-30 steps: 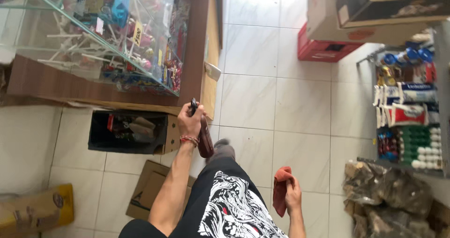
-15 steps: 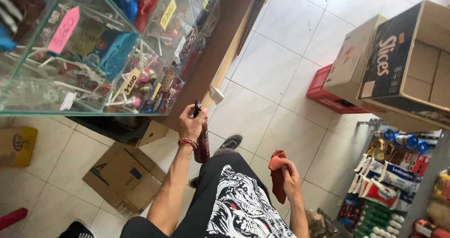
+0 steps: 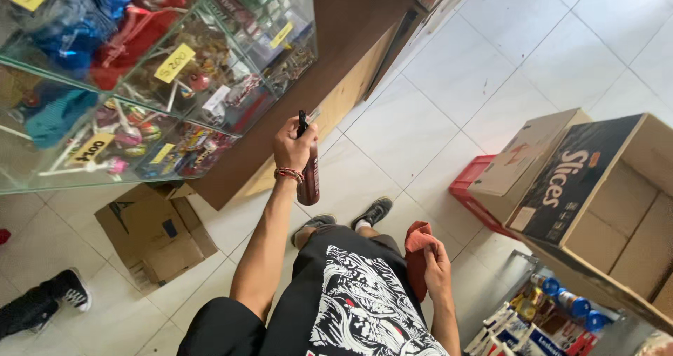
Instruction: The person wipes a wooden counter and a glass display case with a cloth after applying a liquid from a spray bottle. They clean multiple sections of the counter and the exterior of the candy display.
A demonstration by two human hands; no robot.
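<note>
I see my left hand (image 3: 293,145) up in front of me, fingers wrapped tight around a dark brown spray bottle with a black top (image 3: 308,170). The bottle hangs down from the hand, and its black top pokes up above my fingers. A red and white string band (image 3: 289,175) sits on that wrist. The bottle is in the air, near the corner of a glass display case with a brown wooden base (image 3: 231,82). Inside the case I see bright toys and sweets with little yellow tags.

My right hand (image 3: 436,268) is low by my hip, fingers curled around a crumpled red cloth (image 3: 416,254). The cloth hangs against my black shorts.

Below me are my 2 dark shoes (image 3: 347,219) on the white tiled floor (image 3: 449,68). A flat brown cardboard box (image 3: 154,230) lies on the floor by the case. To the right are a red plastic crate (image 3: 471,191) and a big open cardboard box with a dark printed side (image 3: 603,187). Far left, I see another person's black shoe (image 3: 59,293).
</note>
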